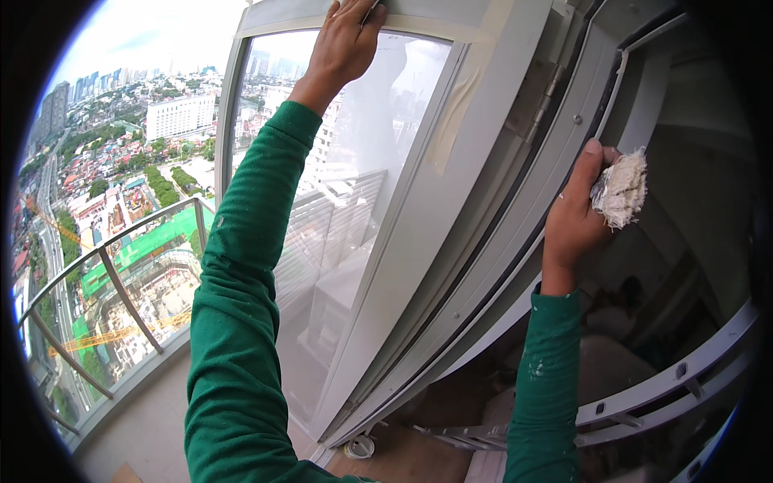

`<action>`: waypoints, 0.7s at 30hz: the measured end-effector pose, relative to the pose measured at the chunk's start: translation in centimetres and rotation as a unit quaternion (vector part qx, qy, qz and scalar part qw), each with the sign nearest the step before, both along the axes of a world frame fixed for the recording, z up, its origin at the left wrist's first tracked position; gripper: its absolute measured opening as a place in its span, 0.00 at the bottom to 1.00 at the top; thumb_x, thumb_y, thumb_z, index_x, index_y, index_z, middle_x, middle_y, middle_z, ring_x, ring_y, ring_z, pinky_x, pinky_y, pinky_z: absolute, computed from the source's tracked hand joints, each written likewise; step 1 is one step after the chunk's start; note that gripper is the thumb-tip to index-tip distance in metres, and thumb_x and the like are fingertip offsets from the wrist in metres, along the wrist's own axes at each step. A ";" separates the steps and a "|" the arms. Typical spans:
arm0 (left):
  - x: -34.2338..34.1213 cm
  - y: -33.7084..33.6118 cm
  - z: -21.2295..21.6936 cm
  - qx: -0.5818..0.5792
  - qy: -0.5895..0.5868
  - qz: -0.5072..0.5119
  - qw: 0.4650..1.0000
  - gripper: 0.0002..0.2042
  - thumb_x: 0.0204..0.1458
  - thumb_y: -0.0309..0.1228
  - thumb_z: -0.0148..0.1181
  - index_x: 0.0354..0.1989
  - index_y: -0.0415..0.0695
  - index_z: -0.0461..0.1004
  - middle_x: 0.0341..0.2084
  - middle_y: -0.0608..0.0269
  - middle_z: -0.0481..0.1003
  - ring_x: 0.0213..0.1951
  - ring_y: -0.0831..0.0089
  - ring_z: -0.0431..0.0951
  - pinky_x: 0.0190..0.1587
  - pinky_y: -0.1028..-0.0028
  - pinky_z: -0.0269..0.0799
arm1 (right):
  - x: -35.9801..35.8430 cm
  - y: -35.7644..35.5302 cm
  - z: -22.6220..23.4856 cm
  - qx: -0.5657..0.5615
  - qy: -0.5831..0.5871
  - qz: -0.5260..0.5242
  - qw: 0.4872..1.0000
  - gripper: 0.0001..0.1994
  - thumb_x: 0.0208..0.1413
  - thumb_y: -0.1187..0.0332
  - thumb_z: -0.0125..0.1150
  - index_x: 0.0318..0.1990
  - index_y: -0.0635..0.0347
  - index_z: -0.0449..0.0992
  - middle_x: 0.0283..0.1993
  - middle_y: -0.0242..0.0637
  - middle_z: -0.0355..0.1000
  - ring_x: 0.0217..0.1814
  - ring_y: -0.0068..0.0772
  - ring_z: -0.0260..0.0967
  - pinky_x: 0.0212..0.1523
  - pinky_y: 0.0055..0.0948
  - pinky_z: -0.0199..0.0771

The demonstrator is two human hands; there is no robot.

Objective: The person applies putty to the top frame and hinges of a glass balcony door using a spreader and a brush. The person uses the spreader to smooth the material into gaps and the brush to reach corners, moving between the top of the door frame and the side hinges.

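My left hand is raised to the top of the white-framed glass door. Its fingers lie against the upper frame, and a small dark edge shows between thumb and forefinger; the rest of that thing is hidden. At the right, beside the door jamb, my right hand is closed around a wad of off-white frayed fibres. The wad bulges out past the fingers, apart from the frame. Strips of masking tape run along the door frame, one of them wrinkled.
A metal hinge joins door and jamb. A curved balcony railing stands at the left, with a city far below. Down on the floor by the doorway is a small white tub. A ladder reaches across the lower right.
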State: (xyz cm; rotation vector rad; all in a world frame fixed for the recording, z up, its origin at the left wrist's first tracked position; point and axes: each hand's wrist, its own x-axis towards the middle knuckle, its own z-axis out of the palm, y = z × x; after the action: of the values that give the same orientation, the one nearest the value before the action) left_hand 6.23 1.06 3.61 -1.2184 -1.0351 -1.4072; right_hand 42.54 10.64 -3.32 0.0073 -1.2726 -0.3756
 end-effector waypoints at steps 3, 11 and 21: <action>-0.9 -0.8 -0.2 0.027 -0.156 -0.043 0.986 0.25 0.72 0.39 0.40 0.72 0.40 0.62 0.73 0.49 0.59 0.77 0.53 0.50 0.78 0.57 0.42 | 0.1 0.1 0.0 0.006 -0.004 -0.009 1.000 0.08 0.62 0.75 0.66 0.46 0.64 0.74 0.43 0.37 0.76 0.43 0.31 0.77 0.47 0.30 0.78; 0.6 -0.1 -2.5 0.016 -0.011 0.031 0.999 0.24 0.72 0.38 0.40 0.71 0.39 0.64 0.72 0.49 0.62 0.76 0.52 0.54 0.77 0.56 0.42 | -0.1 0.3 0.0 0.001 0.000 0.012 1.000 0.08 0.62 0.76 0.66 0.46 0.65 0.74 0.43 0.38 0.77 0.43 0.32 0.77 0.47 0.31 0.79; 0.1 -0.2 -3.2 0.039 -0.050 0.077 0.995 0.24 0.72 0.39 0.39 0.70 0.39 0.65 0.70 0.47 0.64 0.75 0.50 0.56 0.77 0.55 0.42 | -0.2 0.0 0.3 -0.010 0.010 0.032 0.999 0.06 0.64 0.74 0.64 0.44 0.67 0.74 0.37 0.38 0.76 0.36 0.30 0.75 0.40 0.31 0.77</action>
State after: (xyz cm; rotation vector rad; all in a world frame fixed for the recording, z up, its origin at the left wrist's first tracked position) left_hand 6.37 0.88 0.40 -0.9988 -1.1078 -1.3866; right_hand 42.33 10.59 -2.99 0.0270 -1.2535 -0.3067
